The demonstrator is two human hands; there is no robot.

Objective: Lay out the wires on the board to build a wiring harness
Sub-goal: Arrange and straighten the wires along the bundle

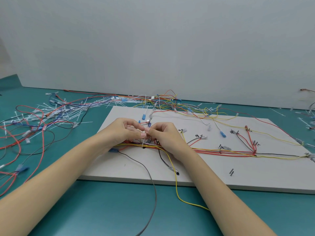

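A white board (196, 172) lies on the teal table with a bundle of red, yellow and grey wires (221, 152) running across it between metal pegs. My left hand (126, 130) and my right hand (163, 135) meet over the bundle's left end. Both pinch a thin white cable tie (144, 141) that loops around the wires there. A yellow wire (176, 184) and a grey wire (153, 184) trail off the board's front edge toward me.
A heap of loose wires and white cable ties (56, 111) covers the table at the left. More tangled wires (163, 101) lie along the wall behind the board. Handwritten labels and clips (201, 136) dot the board's right half.
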